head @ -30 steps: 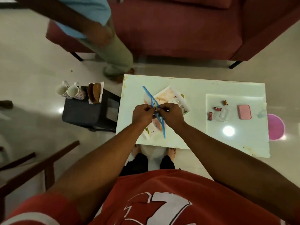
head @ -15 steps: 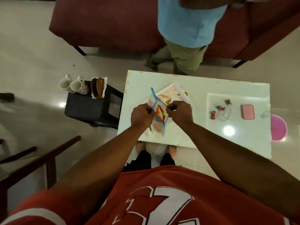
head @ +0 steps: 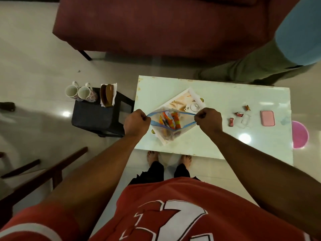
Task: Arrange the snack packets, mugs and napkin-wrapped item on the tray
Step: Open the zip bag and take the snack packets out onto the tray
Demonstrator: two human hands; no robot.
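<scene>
A clear zip bag (head: 171, 131) with a blue rim hangs over the printed tray (head: 182, 100) on the white table. My left hand (head: 136, 121) pinches its left rim and my right hand (head: 209, 120) pinches its right rim, so its mouth gapes wide. Orange snack packets (head: 171, 120) show inside the bag. Two floral mugs (head: 80, 93) lie on their sides at the far edge of a dark stool. Next to them on the stool rests a brown item on a white napkin (head: 107, 95).
The white table (head: 225, 96) also carries several small wrapped sweets (head: 238, 114), a clear plastic piece and a pink case (head: 267, 118). A person in green trousers (head: 251, 66) stands at its far right. A maroon sofa (head: 156, 23) is beyond, a pink bin (head: 299, 134) right, wooden chair parts left.
My hands have moved apart, pulling the bag's mouth from nearly closed to wide open. The other person has walked from the left to the right behind the table.
</scene>
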